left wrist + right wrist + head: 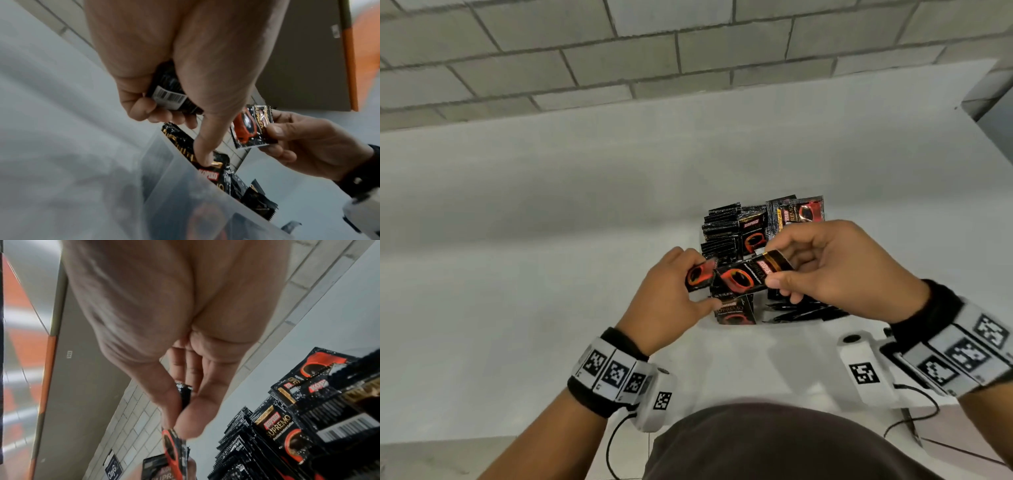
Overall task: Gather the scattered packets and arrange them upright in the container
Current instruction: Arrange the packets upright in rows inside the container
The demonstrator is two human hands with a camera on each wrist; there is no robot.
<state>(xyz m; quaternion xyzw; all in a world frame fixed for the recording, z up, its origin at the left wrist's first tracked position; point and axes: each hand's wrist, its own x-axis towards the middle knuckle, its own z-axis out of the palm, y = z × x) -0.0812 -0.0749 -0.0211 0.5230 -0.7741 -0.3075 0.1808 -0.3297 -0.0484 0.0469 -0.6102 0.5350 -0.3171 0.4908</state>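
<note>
Nearest the head camera, left hand (671,294) with fingers (141,108) clamped on one black coffee packet with a red cup print (700,275), thumb pressing a packet in the translucent plastic container (185,186). Beside it, right hand (835,270) pinching a second such packet (751,272), both above the container near the white desk's (551,257) front edge. Upright packet rows (722,229) filling the far part, too dense to count; wide bare desk left and behind.

Grey block wall (592,58) behind white counter (517,240); black cables (914,416) at near edge.
</note>
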